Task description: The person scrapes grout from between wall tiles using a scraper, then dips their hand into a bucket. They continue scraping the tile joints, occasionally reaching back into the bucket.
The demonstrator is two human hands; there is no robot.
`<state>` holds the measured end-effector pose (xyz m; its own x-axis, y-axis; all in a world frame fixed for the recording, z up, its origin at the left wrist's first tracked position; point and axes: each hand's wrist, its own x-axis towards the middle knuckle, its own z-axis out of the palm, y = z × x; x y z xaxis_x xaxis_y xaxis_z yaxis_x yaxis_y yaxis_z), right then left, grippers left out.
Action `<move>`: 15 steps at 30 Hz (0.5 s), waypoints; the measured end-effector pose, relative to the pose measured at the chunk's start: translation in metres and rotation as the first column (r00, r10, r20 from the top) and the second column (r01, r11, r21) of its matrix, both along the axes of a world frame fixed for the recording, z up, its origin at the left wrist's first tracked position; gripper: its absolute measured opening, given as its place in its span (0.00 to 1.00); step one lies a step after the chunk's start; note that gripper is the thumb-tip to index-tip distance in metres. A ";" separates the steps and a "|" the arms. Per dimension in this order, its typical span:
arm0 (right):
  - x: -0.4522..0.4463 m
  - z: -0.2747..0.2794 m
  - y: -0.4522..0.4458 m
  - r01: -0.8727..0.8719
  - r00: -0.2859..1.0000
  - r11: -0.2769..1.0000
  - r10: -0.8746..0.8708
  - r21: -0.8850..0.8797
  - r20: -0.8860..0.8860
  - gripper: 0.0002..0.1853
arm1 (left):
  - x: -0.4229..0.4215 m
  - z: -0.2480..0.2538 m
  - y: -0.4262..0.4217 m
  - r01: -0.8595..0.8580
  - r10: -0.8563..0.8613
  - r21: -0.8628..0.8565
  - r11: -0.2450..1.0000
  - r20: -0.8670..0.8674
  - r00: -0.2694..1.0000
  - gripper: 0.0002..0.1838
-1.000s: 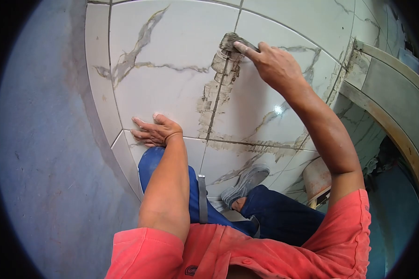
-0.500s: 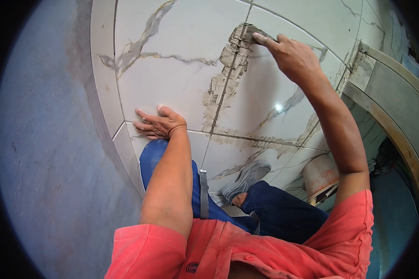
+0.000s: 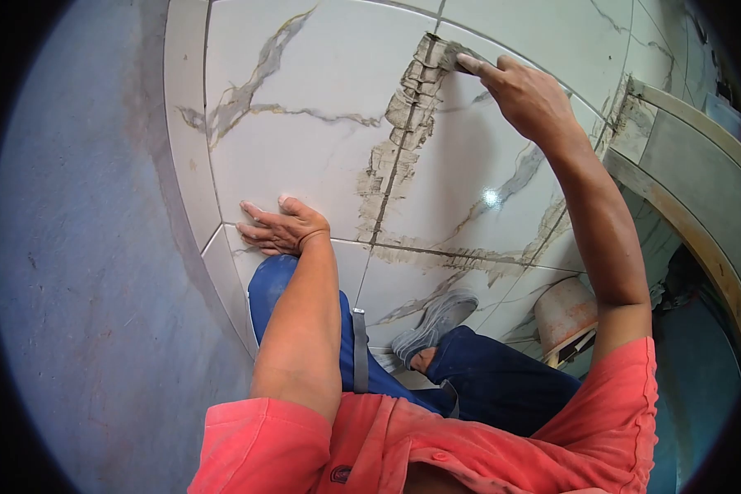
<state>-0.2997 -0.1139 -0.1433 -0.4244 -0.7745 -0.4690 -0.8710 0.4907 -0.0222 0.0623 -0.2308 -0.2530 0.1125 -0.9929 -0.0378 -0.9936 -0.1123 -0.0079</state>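
Spreading looks part-done: paste (image 3: 400,105) is smeared along 3 joints (image 3: 386,198), excess unwiped, spreader (image 3: 454,56) gripped in right hand (image 3: 535,103), empty left hand (image 3: 284,228) splayed on tile (image 3: 296,70).

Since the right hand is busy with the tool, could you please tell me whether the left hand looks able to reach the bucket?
Probably not without leaning across: the left hand rests on the tiles well left, with the bucket off to the right, beyond the shoe.

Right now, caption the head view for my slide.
The right hand holds a flat tool beside a paste-smeared joint; the left hand rests spread on white tiles.
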 end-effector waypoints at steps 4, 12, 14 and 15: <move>-0.002 -0.020 -0.014 -0.051 0.997 0.988 0.041 -0.146 -0.068 0.29 | -0.001 0.000 0.002 -0.009 0.009 -0.012 1.000 -0.030 1.000 0.41; -0.010 -0.002 -0.005 0.042 0.999 0.999 -0.042 -0.011 -0.012 0.21 | -0.003 0.000 0.000 -0.026 0.026 0.003 1.000 -0.040 0.999 0.42; -0.011 -0.003 -0.014 0.026 0.999 0.997 -0.028 -0.077 -0.026 0.24 | 0.002 0.000 0.004 -0.016 0.017 0.011 1.000 -0.039 0.999 0.42; -0.014 -0.006 -0.021 0.001 0.999 0.988 -0.008 -0.153 -0.045 0.27 | 0.001 0.000 0.004 -0.011 0.011 -0.004 1.000 -0.039 0.999 0.41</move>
<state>-0.3136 -0.1352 -0.1492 -0.4461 -0.8338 -0.3252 -0.8707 0.4884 -0.0577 0.0638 -0.2270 -0.2534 0.1219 -0.9918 -0.0378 -0.9919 -0.1230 0.0310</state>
